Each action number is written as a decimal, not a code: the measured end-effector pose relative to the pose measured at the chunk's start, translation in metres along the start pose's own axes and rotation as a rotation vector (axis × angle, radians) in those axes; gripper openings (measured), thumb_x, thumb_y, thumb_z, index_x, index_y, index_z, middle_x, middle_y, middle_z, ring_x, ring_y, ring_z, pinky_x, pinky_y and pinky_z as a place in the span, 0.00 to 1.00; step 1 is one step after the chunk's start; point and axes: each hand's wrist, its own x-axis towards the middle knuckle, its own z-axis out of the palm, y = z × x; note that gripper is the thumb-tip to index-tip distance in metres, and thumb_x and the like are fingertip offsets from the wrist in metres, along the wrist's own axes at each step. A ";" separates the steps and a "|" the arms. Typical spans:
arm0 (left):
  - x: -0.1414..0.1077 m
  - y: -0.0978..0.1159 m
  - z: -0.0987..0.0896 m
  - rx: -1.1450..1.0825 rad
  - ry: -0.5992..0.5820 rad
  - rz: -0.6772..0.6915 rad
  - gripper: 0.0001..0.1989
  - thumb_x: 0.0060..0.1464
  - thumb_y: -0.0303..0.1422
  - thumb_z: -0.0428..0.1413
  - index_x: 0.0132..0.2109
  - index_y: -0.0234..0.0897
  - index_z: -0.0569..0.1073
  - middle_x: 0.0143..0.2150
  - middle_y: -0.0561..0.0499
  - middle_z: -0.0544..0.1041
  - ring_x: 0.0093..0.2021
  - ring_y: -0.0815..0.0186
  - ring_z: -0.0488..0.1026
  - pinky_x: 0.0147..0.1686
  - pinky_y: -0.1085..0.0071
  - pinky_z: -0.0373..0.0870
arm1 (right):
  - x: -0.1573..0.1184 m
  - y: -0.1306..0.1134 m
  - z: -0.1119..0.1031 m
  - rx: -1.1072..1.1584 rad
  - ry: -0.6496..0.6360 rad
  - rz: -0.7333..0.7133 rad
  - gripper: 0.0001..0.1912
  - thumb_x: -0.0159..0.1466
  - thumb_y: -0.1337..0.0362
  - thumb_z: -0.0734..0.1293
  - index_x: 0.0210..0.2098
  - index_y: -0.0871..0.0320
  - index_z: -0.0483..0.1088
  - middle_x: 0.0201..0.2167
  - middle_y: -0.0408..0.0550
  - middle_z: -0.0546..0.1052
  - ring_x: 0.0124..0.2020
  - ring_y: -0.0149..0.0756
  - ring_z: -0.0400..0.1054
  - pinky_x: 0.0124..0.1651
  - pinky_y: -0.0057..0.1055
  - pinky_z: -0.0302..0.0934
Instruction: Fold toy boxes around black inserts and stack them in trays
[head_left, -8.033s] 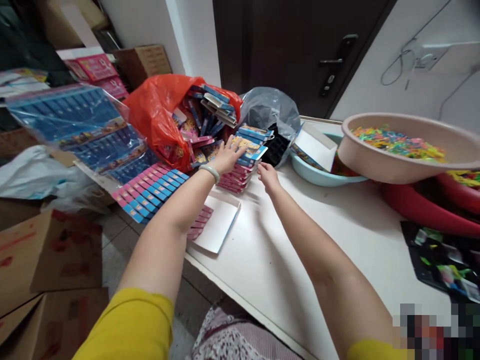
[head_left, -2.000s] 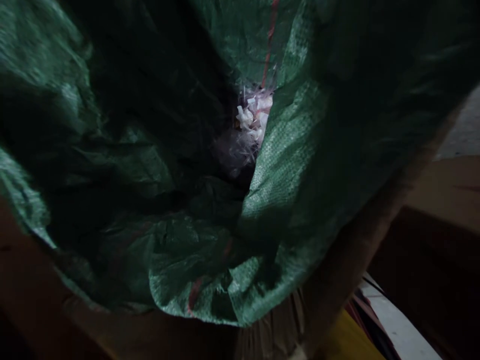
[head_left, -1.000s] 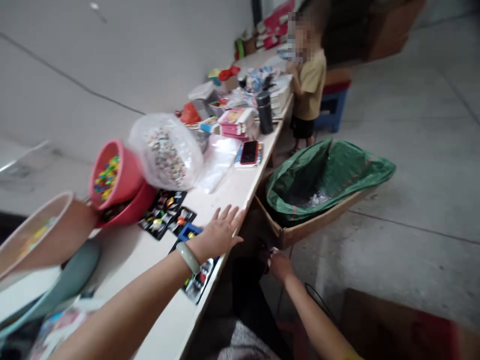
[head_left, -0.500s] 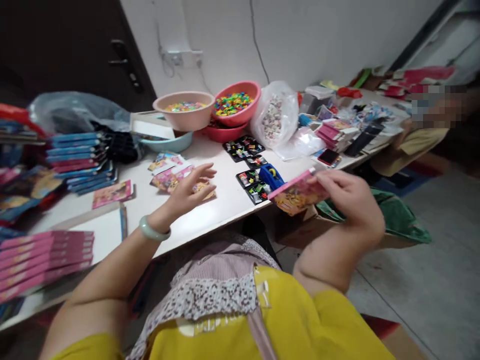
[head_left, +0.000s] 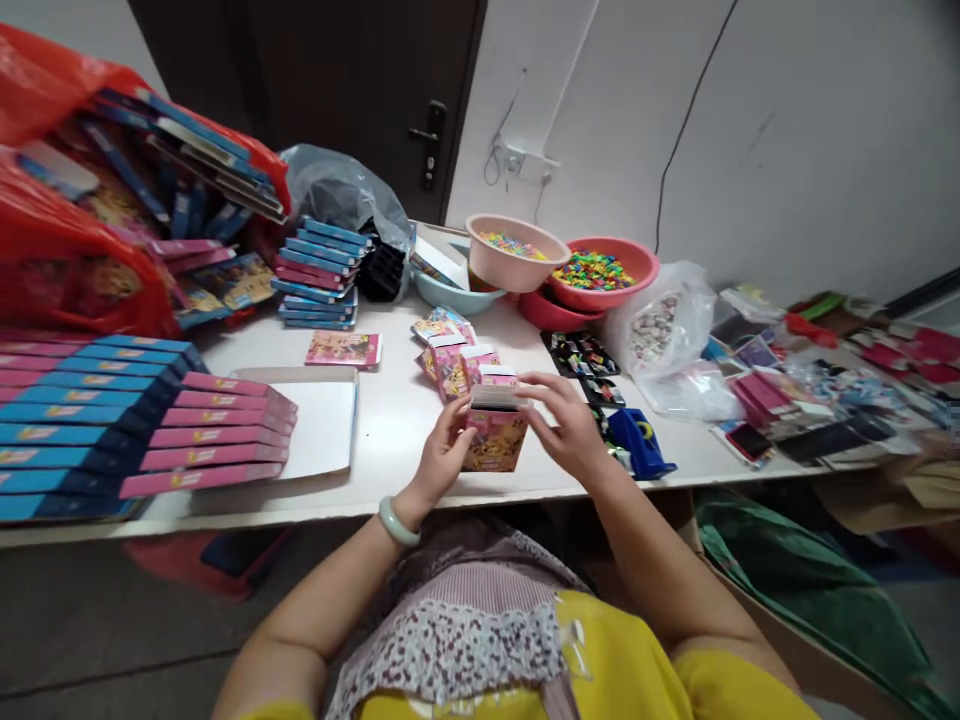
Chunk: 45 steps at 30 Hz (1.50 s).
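Right at the front of the bench (head_left: pixel 405 450), the left hand (head_left: pixel 437 460) is pinching the near side of a pink card box (head_left: pixel 495 445), and the right hand (head_left: pixel 568 425) is curving its fingers about the top right corner; whether that second grip is squeezing, I can't tell! A blue plastic piece (head_left: pixel 641 445) is sitting to the right. Behind the box, patterned packets (head_left: pixel 451 374) are lying loosely bunched. Farther back, stacked boxes (head_left: pixel 322 255) are rising left of a pale-blue basin (head_left: pixel 454 294).

Packing workshop, long table (head_left: pixel 394 425), stacked boxes (head_left: pixel 319 272), basins (head_left: pixel 517 270) of pieces (head_left: pixel 596 270)
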 end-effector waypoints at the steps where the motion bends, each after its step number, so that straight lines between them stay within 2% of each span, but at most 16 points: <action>1: -0.002 -0.004 -0.002 -0.007 0.007 -0.022 0.24 0.62 0.36 0.52 0.64 0.43 0.61 0.56 0.43 0.73 0.55 0.62 0.73 0.55 0.63 0.72 | -0.008 0.009 0.004 0.030 0.057 0.076 0.13 0.66 0.59 0.64 0.49 0.51 0.71 0.52 0.53 0.75 0.55 0.44 0.68 0.57 0.45 0.63; 5: -0.002 -0.015 0.001 -0.009 -0.062 -0.091 0.25 0.63 0.36 0.51 0.65 0.43 0.60 0.60 0.43 0.71 0.59 0.60 0.70 0.60 0.59 0.68 | -0.047 0.040 0.036 0.340 0.073 0.464 0.23 0.62 0.53 0.68 0.54 0.52 0.65 0.48 0.53 0.76 0.45 0.42 0.74 0.45 0.39 0.71; 8: -0.003 -0.020 0.005 0.066 -0.099 -0.112 0.24 0.63 0.36 0.51 0.64 0.42 0.62 0.62 0.42 0.69 0.60 0.60 0.69 0.61 0.59 0.67 | -0.074 0.046 0.067 0.516 0.257 0.697 0.28 0.60 0.53 0.68 0.58 0.51 0.60 0.45 0.51 0.76 0.42 0.38 0.75 0.48 0.39 0.70; 11: -0.006 -0.021 0.003 0.172 -0.147 -0.092 0.21 0.63 0.35 0.51 0.62 0.42 0.65 0.60 0.43 0.70 0.58 0.61 0.70 0.58 0.62 0.69 | -0.093 0.039 0.083 0.516 0.418 0.785 0.25 0.61 0.54 0.68 0.55 0.52 0.64 0.44 0.51 0.76 0.42 0.38 0.74 0.50 0.39 0.70; 14: -0.010 -0.017 -0.004 0.313 -0.211 -0.053 0.17 0.64 0.34 0.50 0.59 0.41 0.69 0.54 0.44 0.73 0.55 0.62 0.72 0.56 0.62 0.71 | -0.101 0.033 0.078 0.427 0.338 0.687 0.12 0.65 0.56 0.64 0.45 0.53 0.73 0.44 0.52 0.77 0.47 0.40 0.73 0.52 0.40 0.68; 17: -0.013 -0.013 -0.007 0.405 -0.232 -0.015 0.14 0.63 0.34 0.52 0.55 0.40 0.71 0.50 0.45 0.75 0.52 0.63 0.73 0.53 0.63 0.72 | -0.100 0.036 0.065 0.376 0.192 0.544 0.10 0.67 0.58 0.63 0.40 0.52 0.76 0.43 0.51 0.77 0.50 0.40 0.71 0.55 0.41 0.66; 21: -0.013 -0.010 0.000 0.371 -0.072 0.049 0.08 0.62 0.37 0.54 0.42 0.38 0.74 0.42 0.47 0.77 0.46 0.63 0.75 0.47 0.65 0.74 | -0.088 0.047 0.055 0.476 0.107 0.545 0.09 0.65 0.56 0.65 0.40 0.52 0.73 0.43 0.50 0.75 0.46 0.38 0.72 0.42 0.34 0.70; 24: -0.010 -0.007 0.007 0.252 -0.011 0.023 0.10 0.63 0.36 0.55 0.48 0.38 0.73 0.43 0.47 0.79 0.43 0.65 0.77 0.43 0.68 0.76 | -0.080 0.054 0.047 0.589 0.055 0.524 0.13 0.63 0.56 0.67 0.46 0.51 0.70 0.39 0.47 0.75 0.40 0.35 0.72 0.36 0.30 0.69; 26: -0.008 -0.003 0.007 0.231 -0.070 0.084 0.10 0.63 0.34 0.54 0.50 0.38 0.73 0.44 0.46 0.80 0.44 0.65 0.78 0.44 0.68 0.76 | -0.078 0.057 0.040 0.570 -0.034 0.396 0.09 0.64 0.57 0.67 0.42 0.52 0.70 0.39 0.47 0.75 0.41 0.35 0.71 0.37 0.31 0.69; 29: -0.010 0.006 0.005 0.302 -0.200 0.256 0.06 0.61 0.31 0.57 0.45 0.38 0.76 0.44 0.46 0.80 0.46 0.64 0.78 0.47 0.66 0.75 | -0.079 0.061 0.032 0.513 -0.132 0.179 0.06 0.64 0.58 0.67 0.37 0.53 0.70 0.41 0.49 0.75 0.43 0.37 0.71 0.39 0.33 0.69; 31: -0.012 0.013 0.006 0.357 -0.202 0.286 0.06 0.59 0.31 0.59 0.44 0.38 0.76 0.44 0.45 0.80 0.46 0.63 0.77 0.46 0.66 0.75 | -0.080 0.060 0.034 0.514 -0.119 0.134 0.06 0.64 0.58 0.68 0.37 0.54 0.70 0.41 0.49 0.76 0.42 0.37 0.71 0.37 0.33 0.68; 35: -0.011 0.021 0.015 0.442 -0.069 0.149 0.07 0.61 0.34 0.57 0.42 0.35 0.76 0.38 0.46 0.78 0.40 0.66 0.76 0.39 0.70 0.74 | -0.077 0.054 0.046 0.573 -0.027 0.253 0.05 0.64 0.60 0.68 0.37 0.54 0.70 0.36 0.47 0.76 0.37 0.34 0.71 0.32 0.29 0.67; 37: -0.008 0.022 0.016 0.447 -0.059 0.127 0.07 0.62 0.34 0.56 0.39 0.35 0.75 0.35 0.48 0.77 0.36 0.68 0.75 0.36 0.73 0.73 | -0.074 0.050 0.050 0.586 -0.009 0.285 0.04 0.64 0.61 0.67 0.35 0.54 0.70 0.34 0.45 0.76 0.35 0.33 0.71 0.32 0.28 0.66; 41: -0.007 0.021 0.007 0.428 -0.184 0.212 0.06 0.62 0.32 0.55 0.40 0.36 0.76 0.40 0.45 0.79 0.43 0.65 0.77 0.44 0.68 0.76 | -0.079 0.051 0.049 0.550 -0.002 0.178 0.04 0.67 0.63 0.65 0.36 0.54 0.71 0.36 0.47 0.77 0.40 0.36 0.73 0.36 0.30 0.69; 43: -0.010 0.021 -0.002 0.456 -0.299 0.286 0.07 0.62 0.31 0.56 0.46 0.37 0.76 0.46 0.43 0.79 0.49 0.62 0.77 0.48 0.64 0.76 | -0.087 0.055 0.047 0.531 -0.019 0.068 0.04 0.66 0.63 0.66 0.41 0.53 0.72 0.41 0.49 0.77 0.44 0.37 0.73 0.40 0.33 0.71; 45: -0.014 0.021 -0.010 0.519 -0.386 0.358 0.13 0.62 0.28 0.55 0.53 0.40 0.74 0.50 0.42 0.79 0.51 0.62 0.77 0.49 0.64 0.76 | -0.096 0.059 0.046 0.503 -0.036 -0.031 0.09 0.66 0.64 0.66 0.47 0.52 0.71 0.46 0.51 0.77 0.47 0.38 0.73 0.45 0.37 0.72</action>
